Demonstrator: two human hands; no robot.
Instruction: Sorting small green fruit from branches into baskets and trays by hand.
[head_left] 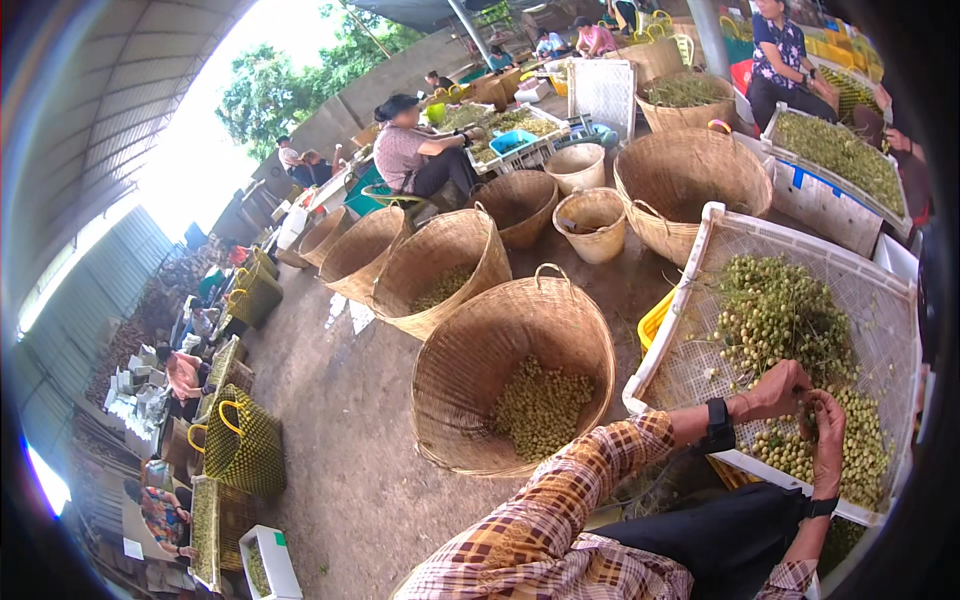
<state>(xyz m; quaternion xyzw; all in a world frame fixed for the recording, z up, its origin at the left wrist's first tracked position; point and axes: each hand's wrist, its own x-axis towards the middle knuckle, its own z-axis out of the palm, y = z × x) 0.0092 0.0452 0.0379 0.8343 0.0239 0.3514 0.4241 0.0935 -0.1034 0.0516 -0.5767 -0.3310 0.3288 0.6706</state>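
Plaid sleeve (pixel 575 470) foremost, both hands (pixel 782 388) curl fingers, pinch unclear, apparently sorting fruit (pixel 864 440) beneath, careful separation likely next.

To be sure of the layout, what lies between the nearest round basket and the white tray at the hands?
The head view shows a yellow container, partly hidden, and some floor; lower down, the person's left sleeve crosses the gap.

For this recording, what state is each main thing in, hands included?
White mesh tray: partly covered with green fruit
Green fruit: heaped, some on stems
Left hand: over the fruit; grip unclear
Right hand: close beside it, fingers bent; grip unclear
Nearest wicker basket: partly filled
Wicker basket behind it: partly filled
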